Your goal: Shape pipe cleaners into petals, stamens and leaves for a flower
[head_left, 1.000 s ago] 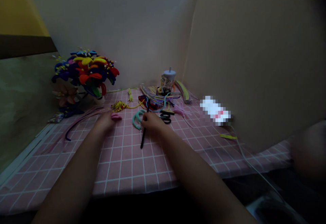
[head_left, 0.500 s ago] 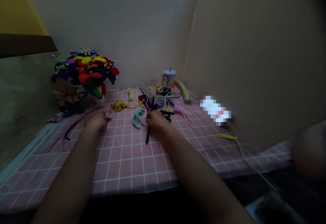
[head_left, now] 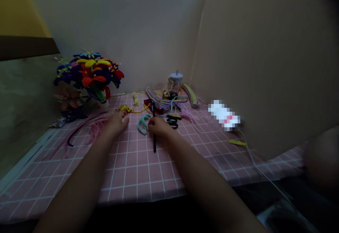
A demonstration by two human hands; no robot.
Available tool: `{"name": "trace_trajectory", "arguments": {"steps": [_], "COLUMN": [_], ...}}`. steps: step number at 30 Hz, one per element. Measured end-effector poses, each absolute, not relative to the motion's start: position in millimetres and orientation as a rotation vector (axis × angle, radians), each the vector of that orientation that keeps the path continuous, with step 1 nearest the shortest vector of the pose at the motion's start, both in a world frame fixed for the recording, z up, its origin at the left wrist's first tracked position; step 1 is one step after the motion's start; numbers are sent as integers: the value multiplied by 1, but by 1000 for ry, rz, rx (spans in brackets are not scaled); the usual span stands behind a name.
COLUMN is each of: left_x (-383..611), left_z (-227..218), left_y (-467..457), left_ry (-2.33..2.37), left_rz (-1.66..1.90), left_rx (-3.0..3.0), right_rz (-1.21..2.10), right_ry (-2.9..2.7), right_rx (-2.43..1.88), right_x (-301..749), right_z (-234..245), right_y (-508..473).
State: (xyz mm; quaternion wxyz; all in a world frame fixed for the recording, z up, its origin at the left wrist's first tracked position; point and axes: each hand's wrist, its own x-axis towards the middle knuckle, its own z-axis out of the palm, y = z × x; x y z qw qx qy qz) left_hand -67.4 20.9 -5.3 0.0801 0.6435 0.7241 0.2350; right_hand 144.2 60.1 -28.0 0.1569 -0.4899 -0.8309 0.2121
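My right hand [head_left: 158, 125] is closed on a thin straight black stick [head_left: 154, 144], probably a pipe cleaner, held nearly upright. Just left of it lies a mint-green curved piece [head_left: 143, 124] bent into loops. Black looped pieces [head_left: 173, 121] rest on its other side. My left hand [head_left: 118, 122] is over the table with thumb and fingers apart and nothing visible in them. Beyond its fingertips lies a small bunch of yellow and red flower stamens [head_left: 125, 109]. Pink looped petals [head_left: 96, 131] lie beside it on the left, partly behind the wrist.
A colourful flower bouquet [head_left: 92, 72] stands at the back left. Long pink and purple stems [head_left: 71, 134] curve on the pink checked cloth [head_left: 132, 169]. A lidded cup [head_left: 175, 83] stands behind mixed stems. A pixelated bright object [head_left: 224, 115], a yellow strip [head_left: 237, 142] and a cable [head_left: 254, 162] are right.
My left hand has moved right, away from the pink petals, which now lie uncovered on the cloth. The black stick has shifted slightly left and become more upright in my right hand.
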Motion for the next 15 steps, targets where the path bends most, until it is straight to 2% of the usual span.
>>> {"name": "trace_trajectory", "arguments": {"steps": [5,9,15], "left_x": [-22,-15,-21], "left_z": [-32,-41,-39], "left_y": [23,27,29], "left_ry": [1833,1850,1900], "left_rz": [672,798,743], "left_rx": [2006,1875,1823], "right_rz": [612,630,660], "right_ry": [-2373,-2438,-2439], "right_rx": [-1366,-1178,-1129], "right_x": [138,133,129], "right_z": [-32,-35,-37], "right_y": [56,53,51]}}
